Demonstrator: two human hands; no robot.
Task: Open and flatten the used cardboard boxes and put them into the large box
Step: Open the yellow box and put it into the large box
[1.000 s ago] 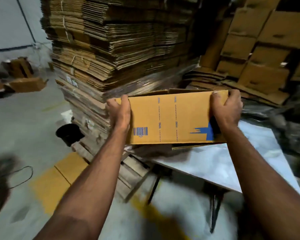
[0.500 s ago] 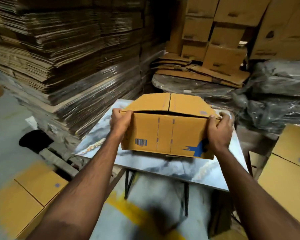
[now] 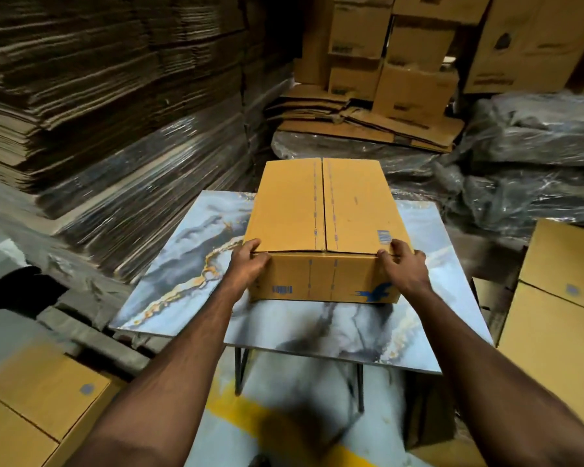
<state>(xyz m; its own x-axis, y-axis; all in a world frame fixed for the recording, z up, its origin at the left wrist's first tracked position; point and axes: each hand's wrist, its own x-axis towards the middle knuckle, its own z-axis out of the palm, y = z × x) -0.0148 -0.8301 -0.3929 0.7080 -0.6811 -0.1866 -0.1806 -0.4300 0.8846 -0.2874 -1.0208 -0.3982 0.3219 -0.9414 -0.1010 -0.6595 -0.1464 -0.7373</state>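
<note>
Box sat closed on the worktop, flaps up and meeting along the centre seam, so I judged I could reach the seam to open it. My left hand and right hand each gripped a near top corner, steadying it squarely.

A storage or packing warehouse for cardboard. At left, tall stacks of flattened corrugated sheets rise beyond the frame, the lower layers bound in clear stretch film. At far centre, assembled brown cartons stand piled above loose flattened boxes. Plastic-wrapped bundles lie at right. A small marble-patterned table on thin metal legs stands on a bare concrete floor marked with a yellow painted line.
</note>
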